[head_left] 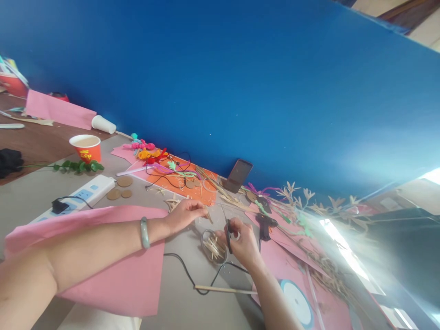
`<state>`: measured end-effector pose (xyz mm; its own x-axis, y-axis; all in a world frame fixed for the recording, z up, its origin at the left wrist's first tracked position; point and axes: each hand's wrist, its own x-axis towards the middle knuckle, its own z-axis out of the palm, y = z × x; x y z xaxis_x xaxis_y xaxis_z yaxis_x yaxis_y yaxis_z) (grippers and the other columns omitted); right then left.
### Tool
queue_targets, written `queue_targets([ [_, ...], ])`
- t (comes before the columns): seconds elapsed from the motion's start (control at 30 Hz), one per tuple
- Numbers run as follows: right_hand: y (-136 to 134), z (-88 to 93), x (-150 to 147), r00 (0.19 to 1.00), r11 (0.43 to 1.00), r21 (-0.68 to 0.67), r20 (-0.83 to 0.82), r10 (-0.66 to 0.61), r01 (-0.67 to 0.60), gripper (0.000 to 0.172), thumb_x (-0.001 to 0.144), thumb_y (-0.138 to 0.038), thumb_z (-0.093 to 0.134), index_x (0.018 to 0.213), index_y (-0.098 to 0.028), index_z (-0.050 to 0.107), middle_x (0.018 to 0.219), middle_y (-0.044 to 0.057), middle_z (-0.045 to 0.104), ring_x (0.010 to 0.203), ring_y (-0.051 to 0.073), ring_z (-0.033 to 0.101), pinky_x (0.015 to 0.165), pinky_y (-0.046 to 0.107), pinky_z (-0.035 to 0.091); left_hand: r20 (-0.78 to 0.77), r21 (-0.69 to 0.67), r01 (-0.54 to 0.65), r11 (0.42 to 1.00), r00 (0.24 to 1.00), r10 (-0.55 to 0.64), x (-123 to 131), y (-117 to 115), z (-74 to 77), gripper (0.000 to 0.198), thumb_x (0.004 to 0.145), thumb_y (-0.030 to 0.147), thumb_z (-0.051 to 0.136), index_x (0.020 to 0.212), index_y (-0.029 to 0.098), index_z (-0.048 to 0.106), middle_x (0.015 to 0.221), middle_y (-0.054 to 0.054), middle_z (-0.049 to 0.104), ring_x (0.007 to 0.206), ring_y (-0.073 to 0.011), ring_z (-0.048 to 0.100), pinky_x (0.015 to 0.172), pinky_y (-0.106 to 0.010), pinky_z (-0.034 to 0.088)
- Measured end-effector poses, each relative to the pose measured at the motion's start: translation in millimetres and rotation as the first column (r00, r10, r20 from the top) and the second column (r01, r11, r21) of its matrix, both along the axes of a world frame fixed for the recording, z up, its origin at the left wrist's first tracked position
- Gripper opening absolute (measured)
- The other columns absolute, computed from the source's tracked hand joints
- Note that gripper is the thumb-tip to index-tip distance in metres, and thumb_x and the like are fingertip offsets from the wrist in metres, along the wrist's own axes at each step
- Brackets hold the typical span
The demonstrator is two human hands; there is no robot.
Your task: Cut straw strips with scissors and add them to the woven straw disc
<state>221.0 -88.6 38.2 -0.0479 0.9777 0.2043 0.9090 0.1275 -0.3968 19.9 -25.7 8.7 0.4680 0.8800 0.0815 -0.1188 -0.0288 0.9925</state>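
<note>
My left hand, with a bracelet on its wrist, pinches a small tan strip that looks like straw or dried stalk. My right hand has its fingers through the black handles of a pair of scissors. The thin blades point up and to the left, near the strip; whether they touch it I cannot tell. Just below the hands, a small round bowl holds short cut straw pieces. A black glue gun lies right of my right hand.
A smartphone leans against the blue wall. Left are a paper cup of drink and a power strip. Pink paper lies beneath my left arm. A black cable and a stick lie in front.
</note>
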Motion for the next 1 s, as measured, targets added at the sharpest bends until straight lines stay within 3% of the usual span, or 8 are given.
queue_targets([
  [0.23,-5,8.2,-1,0.993,0.986,-0.15,0.083,0.089,-0.075,0.031,0.071,-0.042,0.059,0.055,-0.02,0.043,0.052,-0.003,0.053,0.054,0.012,0.043,0.066,0.027,0.033,-0.07,0.127,-0.046,0.991,0.996,0.055,0,-2,-1.1,0.015,0.077,0.027,0.058,0.071,0.015,0.065,0.072,0.0,0.067,0.071,-0.0131,0.059,0.07,-0.024,0.042],
  [0.57,-1,-10.7,0,0.99,0.991,-0.112,0.107,0.088,-0.076,0.032,0.069,-0.046,0.06,0.054,-0.02,0.049,0.049,-0.002,0.05,0.052,0.011,0.037,0.058,0.024,0.03,-0.051,0.099,-0.038,0.994,0.998,0.043,1,-3,-2.1,0.011,0.075,0.022,0.057,0.072,0.015,0.065,0.07,0.0,0.065,0.07,-0.0126,0.056,0.068,-0.023,0.041],
  [0.7,-2,-9.5,0,0.993,0.993,-0.105,0.104,0.063,-0.052,0.033,0.068,-0.045,0.061,0.052,-0.02,0.048,0.048,-0.003,0.047,0.053,0.012,0.037,0.051,0.022,0.026,-0.05,0.094,-0.026,0.995,0.998,0.031,1,-4,-1.4,0.013,0.075,0.024,0.058,0.073,0.015,0.066,0.071,-0.001,0.065,0.07,-0.0133,0.057,0.068,-0.023,0.041],
  [1.0,0,-11.3,1,0.994,0.991,-0.127,0.098,0.05,-0.037,0.032,0.067,-0.043,0.062,0.052,-0.02,0.045,0.047,-0.003,0.044,0.057,0.013,0.037,0.053,0.021,0.029,-0.042,0.072,-0.017,0.997,0.999,0.02,1,-3,-2.8,0.013,0.075,0.024,0.058,0.076,0.014,0.067,0.074,-0.002,0.065,0.073,-0.0137,0.057,0.069,-0.024,0.041],
])
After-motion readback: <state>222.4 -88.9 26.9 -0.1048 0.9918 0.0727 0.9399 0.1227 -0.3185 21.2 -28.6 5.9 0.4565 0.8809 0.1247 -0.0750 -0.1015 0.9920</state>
